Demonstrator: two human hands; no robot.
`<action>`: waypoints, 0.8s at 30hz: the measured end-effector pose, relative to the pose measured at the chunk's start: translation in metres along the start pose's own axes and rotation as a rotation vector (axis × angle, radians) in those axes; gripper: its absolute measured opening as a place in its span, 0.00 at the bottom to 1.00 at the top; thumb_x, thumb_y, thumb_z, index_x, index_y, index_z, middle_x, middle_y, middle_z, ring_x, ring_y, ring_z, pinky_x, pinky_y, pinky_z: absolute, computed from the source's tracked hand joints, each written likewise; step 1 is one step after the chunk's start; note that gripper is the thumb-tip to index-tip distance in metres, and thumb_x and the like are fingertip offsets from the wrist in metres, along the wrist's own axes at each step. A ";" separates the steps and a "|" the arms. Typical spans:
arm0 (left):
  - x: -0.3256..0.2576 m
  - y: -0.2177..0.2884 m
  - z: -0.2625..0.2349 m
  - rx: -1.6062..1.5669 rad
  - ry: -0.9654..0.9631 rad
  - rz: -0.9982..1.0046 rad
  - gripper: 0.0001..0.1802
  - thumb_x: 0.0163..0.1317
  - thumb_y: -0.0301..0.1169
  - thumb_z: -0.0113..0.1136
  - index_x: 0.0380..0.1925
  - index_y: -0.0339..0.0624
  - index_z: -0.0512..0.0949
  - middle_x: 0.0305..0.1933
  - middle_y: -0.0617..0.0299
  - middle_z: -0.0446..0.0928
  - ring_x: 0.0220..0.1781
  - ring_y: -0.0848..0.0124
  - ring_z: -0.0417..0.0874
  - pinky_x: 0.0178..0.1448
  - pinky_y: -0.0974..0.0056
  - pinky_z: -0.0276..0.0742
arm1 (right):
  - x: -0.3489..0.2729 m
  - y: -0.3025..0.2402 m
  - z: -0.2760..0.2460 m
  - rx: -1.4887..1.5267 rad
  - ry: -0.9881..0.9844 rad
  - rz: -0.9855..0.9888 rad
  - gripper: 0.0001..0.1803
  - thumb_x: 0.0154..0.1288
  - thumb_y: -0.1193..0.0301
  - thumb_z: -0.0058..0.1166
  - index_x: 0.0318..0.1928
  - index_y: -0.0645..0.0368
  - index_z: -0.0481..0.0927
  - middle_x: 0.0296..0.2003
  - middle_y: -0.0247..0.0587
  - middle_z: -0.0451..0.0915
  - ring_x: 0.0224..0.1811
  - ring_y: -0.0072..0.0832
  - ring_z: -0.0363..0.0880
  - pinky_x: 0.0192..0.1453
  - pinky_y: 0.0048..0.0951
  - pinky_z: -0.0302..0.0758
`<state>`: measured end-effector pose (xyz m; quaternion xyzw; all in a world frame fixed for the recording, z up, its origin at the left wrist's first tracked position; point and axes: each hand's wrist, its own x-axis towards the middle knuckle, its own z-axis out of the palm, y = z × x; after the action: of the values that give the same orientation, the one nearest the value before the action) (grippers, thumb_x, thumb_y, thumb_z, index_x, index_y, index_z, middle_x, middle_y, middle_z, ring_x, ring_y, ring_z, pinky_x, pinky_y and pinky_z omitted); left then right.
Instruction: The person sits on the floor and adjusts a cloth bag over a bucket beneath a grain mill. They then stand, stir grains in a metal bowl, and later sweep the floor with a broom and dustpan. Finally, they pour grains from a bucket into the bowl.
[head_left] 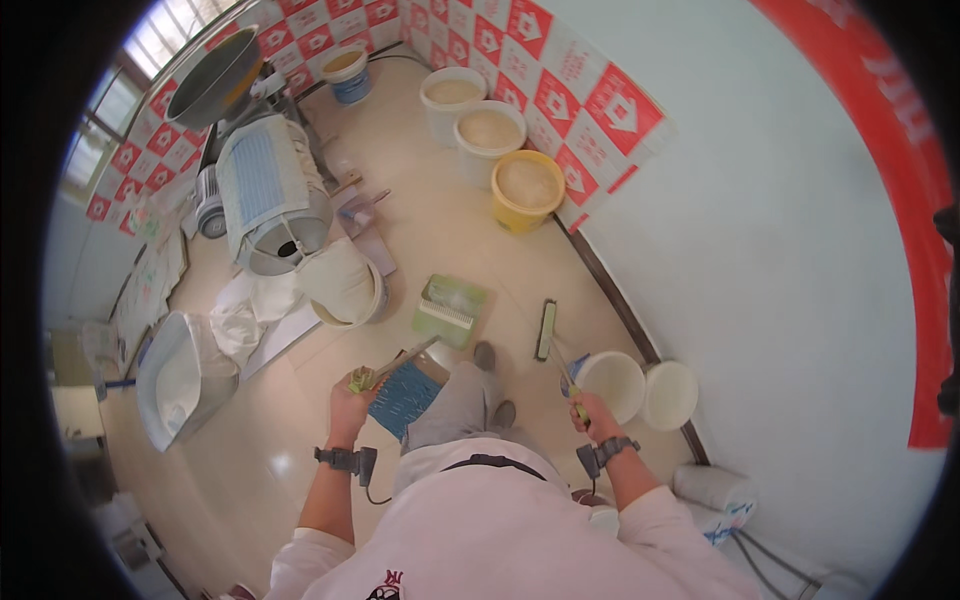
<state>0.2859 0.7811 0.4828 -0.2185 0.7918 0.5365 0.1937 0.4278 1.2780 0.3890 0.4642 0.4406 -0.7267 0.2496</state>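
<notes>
My left hand is wrapped round the upper end of a long-handled dustpan. Its green pan, with a row of pale teeth, rests on the floor ahead of my feet. In my right hand is the handle of a broom, its narrow green head standing just right of the dustpan, apart from it. Whether the broom head touches the floor I cannot tell. A blue textured sheet lies on the floor below my left hand, beside my leg. Both wrists carry dark strapped devices with cables.
White buckets stand right of the broom by the wall. Filled tubs, including a yellow bucket, line the far wall. A grey machine with a hopper occupies the left, near a cloth-covered bucket and a pale tub.
</notes>
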 end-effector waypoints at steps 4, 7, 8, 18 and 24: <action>0.051 -0.007 0.026 0.213 0.028 0.142 0.26 0.51 0.28 0.63 0.54 0.43 0.85 0.38 0.42 0.86 0.42 0.51 0.89 0.50 0.54 0.82 | 0.099 -0.107 0.062 -0.033 -0.101 0.088 0.09 0.68 0.66 0.60 0.34 0.49 0.71 0.19 0.30 0.71 0.14 0.21 0.65 0.17 0.25 0.54; 0.079 -0.001 0.040 0.324 0.081 0.134 0.27 0.52 0.29 0.63 0.55 0.45 0.85 0.42 0.41 0.86 0.48 0.43 0.88 0.53 0.49 0.82 | 0.154 -0.183 0.125 -0.155 -0.212 0.162 0.09 0.69 0.67 0.58 0.33 0.49 0.71 0.20 0.30 0.71 0.16 0.20 0.66 0.19 0.25 0.58; 0.088 0.003 0.044 0.292 0.096 0.106 0.27 0.52 0.29 0.63 0.56 0.45 0.84 0.43 0.41 0.87 0.49 0.42 0.87 0.54 0.48 0.82 | 0.169 -0.209 0.146 -0.175 -0.228 0.160 0.09 0.69 0.67 0.58 0.33 0.49 0.71 0.20 0.30 0.70 0.16 0.20 0.66 0.18 0.25 0.58; 0.151 0.067 0.074 0.218 0.217 -0.152 0.26 0.54 0.33 0.66 0.56 0.49 0.85 0.43 0.42 0.87 0.49 0.41 0.87 0.52 0.45 0.84 | 0.231 -0.428 0.325 -0.923 -0.342 0.035 0.08 0.61 0.69 0.61 0.39 0.50 0.75 0.21 0.33 0.73 0.17 0.24 0.70 0.17 0.29 0.59; 0.177 0.082 0.101 0.125 0.356 -0.228 0.26 0.53 0.32 0.66 0.56 0.48 0.85 0.42 0.40 0.86 0.47 0.39 0.87 0.51 0.43 0.83 | 0.317 -0.540 0.448 -1.716 -0.358 -0.606 0.24 0.52 0.71 0.63 0.52 0.61 0.80 0.35 0.55 0.87 0.29 0.44 0.86 0.25 0.44 0.78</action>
<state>0.1005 0.8780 0.4144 -0.3855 0.8153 0.4140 0.1237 -0.3337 1.1648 0.4073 -0.1337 0.8850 -0.2469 0.3714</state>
